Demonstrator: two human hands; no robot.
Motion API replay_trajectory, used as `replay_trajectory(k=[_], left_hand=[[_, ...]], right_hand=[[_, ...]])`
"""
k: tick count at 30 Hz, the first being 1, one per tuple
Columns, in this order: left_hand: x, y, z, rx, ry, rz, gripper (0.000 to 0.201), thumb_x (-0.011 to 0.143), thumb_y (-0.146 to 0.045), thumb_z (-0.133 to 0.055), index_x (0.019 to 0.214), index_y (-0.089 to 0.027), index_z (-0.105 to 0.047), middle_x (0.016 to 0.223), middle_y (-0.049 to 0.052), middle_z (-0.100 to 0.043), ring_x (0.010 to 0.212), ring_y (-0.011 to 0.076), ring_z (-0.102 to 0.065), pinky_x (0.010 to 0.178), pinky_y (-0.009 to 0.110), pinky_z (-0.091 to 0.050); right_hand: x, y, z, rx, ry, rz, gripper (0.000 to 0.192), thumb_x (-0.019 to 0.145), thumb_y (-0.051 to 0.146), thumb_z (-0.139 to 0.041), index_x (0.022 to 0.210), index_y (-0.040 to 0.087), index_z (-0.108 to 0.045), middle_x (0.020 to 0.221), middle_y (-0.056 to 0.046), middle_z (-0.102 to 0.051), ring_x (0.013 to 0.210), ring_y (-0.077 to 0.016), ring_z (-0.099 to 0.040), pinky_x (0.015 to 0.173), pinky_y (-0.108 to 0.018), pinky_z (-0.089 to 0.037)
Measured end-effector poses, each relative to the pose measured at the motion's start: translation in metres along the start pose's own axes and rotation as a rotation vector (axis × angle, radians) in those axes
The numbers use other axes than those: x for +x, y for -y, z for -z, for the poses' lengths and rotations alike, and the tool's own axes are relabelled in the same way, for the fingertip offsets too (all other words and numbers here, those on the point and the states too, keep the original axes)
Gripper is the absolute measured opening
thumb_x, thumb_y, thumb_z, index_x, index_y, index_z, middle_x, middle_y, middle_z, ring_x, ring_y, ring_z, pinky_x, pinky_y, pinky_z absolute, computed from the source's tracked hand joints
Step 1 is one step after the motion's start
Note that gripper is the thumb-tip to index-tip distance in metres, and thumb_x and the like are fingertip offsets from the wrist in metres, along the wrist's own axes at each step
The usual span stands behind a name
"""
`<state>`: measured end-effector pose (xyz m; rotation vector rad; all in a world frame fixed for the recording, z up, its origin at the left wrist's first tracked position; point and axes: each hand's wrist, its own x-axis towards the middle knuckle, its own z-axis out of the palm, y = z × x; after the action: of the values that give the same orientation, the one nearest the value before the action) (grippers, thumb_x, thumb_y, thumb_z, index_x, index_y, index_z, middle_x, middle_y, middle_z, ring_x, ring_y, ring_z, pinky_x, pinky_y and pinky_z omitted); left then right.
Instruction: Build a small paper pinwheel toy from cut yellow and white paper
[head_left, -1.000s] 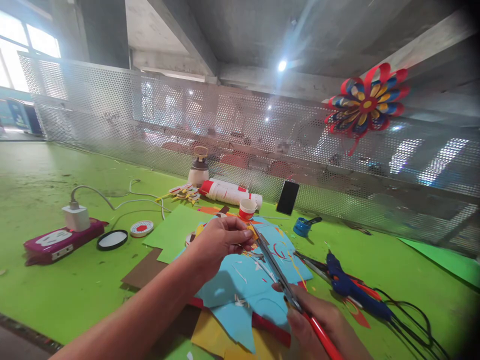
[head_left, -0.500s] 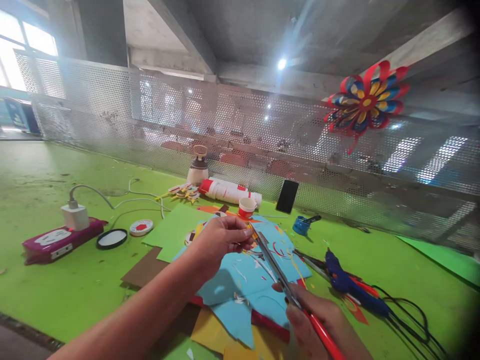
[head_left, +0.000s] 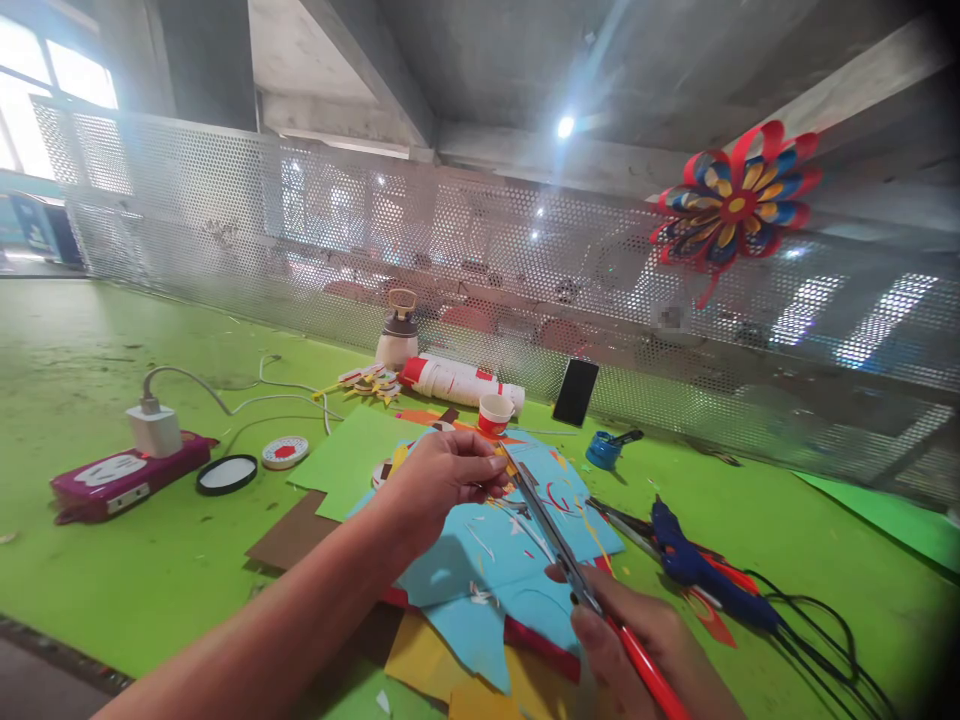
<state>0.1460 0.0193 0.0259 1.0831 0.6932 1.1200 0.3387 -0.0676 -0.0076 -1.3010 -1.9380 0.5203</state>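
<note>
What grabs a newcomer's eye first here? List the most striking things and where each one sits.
High on the right, a red, blue and yellow paper pinwheel flower hangs on the perforated metal screen. At centre, the left hand pinches a small paper scrap while the right hand works red-handled steel scissors over a light blue paper sheet. A blue hot glue gun lies to the right on the bright green tabletop.

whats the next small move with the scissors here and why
Probably close the scissors for one short snip. The right hand has their tips at the small paper piece pinched in the left hand, held above the blue paper.
</note>
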Motion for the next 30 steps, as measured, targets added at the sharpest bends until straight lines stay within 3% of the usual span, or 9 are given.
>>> replay_trajectory(k=[14, 22, 27, 30], left_hand=[[-0.002, -0.002, 0.0, 0.005, 0.024, 0.014, 0.02, 0.062, -0.021, -0.074, 0.066, -0.012, -0.058, 0.061, 0.002, -0.06, 0.058, 0.0106, -0.055, 0.061, 0.026, -0.037], [-0.003, -0.001, -0.002, -0.025, 0.063, -0.053, 0.017, 0.068, -0.022, -0.072, 0.067, -0.014, -0.057, 0.06, 0.001, -0.06, 0.058, 0.01, -0.053, 0.061, 0.026, -0.037], [-0.004, 0.002, -0.006, -0.008, 0.095, -0.066, 0.016, 0.071, -0.022, -0.069, 0.066, -0.014, -0.056, 0.062, 0.001, -0.06, 0.059, 0.0088, -0.051, 0.06, 0.024, -0.035], [-0.006, 0.01, -0.013, 0.02, 0.142, -0.048, 0.015, 0.073, -0.023, -0.068, 0.067, -0.014, -0.057, 0.062, 0.001, -0.059, 0.059, 0.0089, -0.05, 0.059, 0.024, -0.034]], right_hand=[[-0.002, -0.009, -0.004, -0.026, -0.053, 0.027, 0.043, 0.085, 0.052, -0.045, 0.096, 0.019, -0.069, 0.06, -0.003, -0.062, 0.057, -0.0181, -0.06, 0.048, -0.022, -0.046], [0.002, -0.01, 0.002, 0.052, -0.119, -0.153, 0.045, 0.081, 0.056, -0.051, 0.095, 0.017, -0.067, 0.051, 0.003, -0.046, 0.045, -0.0111, -0.043, 0.041, -0.021, -0.037], [0.005, -0.004, 0.005, 0.185, -0.16, -0.229, 0.044, 0.083, 0.055, -0.049, 0.101, 0.016, -0.062, 0.056, 0.002, -0.048, 0.048, -0.012, -0.047, 0.047, -0.023, -0.042], [0.005, 0.002, 0.006, 0.28, -0.207, -0.189, 0.041, 0.082, 0.048, -0.055, 0.109, 0.017, -0.056, 0.069, -0.001, -0.057, 0.058, -0.0138, -0.054, 0.053, -0.024, -0.045]])
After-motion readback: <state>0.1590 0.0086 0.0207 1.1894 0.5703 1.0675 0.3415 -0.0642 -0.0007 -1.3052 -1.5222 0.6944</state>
